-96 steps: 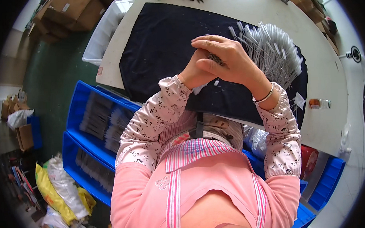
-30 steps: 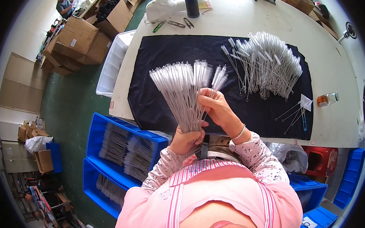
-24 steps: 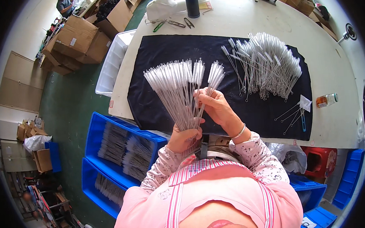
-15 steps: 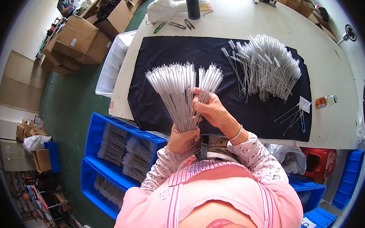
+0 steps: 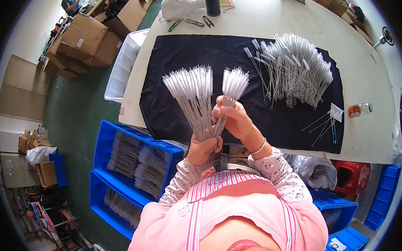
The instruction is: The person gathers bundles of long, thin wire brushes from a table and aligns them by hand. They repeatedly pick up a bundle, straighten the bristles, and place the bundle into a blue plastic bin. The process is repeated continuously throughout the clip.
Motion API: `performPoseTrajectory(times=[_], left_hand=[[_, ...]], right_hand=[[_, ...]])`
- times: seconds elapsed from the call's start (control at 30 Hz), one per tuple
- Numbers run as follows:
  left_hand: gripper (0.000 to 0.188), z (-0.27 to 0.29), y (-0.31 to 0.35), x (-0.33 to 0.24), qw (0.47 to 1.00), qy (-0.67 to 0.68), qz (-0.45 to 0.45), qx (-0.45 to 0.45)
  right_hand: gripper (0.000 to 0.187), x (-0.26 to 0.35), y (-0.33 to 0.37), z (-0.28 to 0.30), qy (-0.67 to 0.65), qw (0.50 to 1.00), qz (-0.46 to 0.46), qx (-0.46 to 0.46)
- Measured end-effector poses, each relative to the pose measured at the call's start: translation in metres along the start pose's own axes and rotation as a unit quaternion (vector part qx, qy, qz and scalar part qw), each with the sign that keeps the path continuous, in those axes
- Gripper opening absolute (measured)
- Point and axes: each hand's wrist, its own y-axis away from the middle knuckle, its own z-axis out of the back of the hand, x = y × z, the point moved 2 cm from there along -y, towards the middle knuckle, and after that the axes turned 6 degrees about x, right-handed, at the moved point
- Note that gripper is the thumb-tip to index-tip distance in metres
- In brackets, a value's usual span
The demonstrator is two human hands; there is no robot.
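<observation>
A thick fan of white-bristled wire brushes (image 5: 191, 83) rises from my left hand (image 5: 203, 148), whose fingers are wrapped round the wire stems low down. My right hand (image 5: 234, 117) grips a smaller bunch of the same brushes (image 5: 235, 83) below the bristles, fingers curled in. The two bunches spread apart at the top, with stems meeting near my left hand. Beyond them to the right, a large heap of similar brushes (image 5: 293, 70) with looped wire ends lies on the dark cloth (image 5: 197, 47).
Blue bins (image 5: 141, 146) with brushes stand at lower left, beside a white tub (image 5: 126, 68). On the pale table (image 5: 371, 131) are a small jar (image 5: 360, 110), a few loose brushes (image 5: 320, 128), thread snips (image 5: 208, 21) and a dark bottle (image 5: 212, 3). A red stool (image 5: 353, 177) is at right.
My right hand has closed round the smaller bunch and drawn its bristle heads slightly further from the larger fan. My left hand keeps its hold.
</observation>
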Motion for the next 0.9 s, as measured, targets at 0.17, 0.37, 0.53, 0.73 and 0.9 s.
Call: performPoseTrajectory(times=[0.17, 0.37, 0.53, 0.73, 0.9], left_hand=[[0.063, 0.000, -0.001, 0.010, 1.000, -0.016, 0.011, -0.011], [0.063, -0.012, -0.003, 0.012, 0.998, -0.017, -0.035, -0.042], [0.057, -0.001, -0.004, 0.017, 0.999, -0.025, -0.029, -0.004], [0.053, -0.009, -0.003, 0.019, 0.998, -0.018, -0.047, -0.029], [0.049, -0.004, -0.004, 0.019, 0.998, -0.040, -0.041, -0.037]], right_hand=[[0.012, 0.011, 0.004, -0.014, 0.077, 0.993, -0.048, -0.077], [0.009, 0.008, 0.008, 0.006, 0.096, 0.993, 0.028, -0.066], [0.012, 0.011, 0.010, -0.006, 0.020, 0.998, 0.032, -0.059], [0.017, 0.004, 0.009, 0.023, 0.011, 0.999, -0.011, -0.029], [0.015, 0.001, 0.011, 0.022, -0.012, 0.999, 0.029, -0.043]])
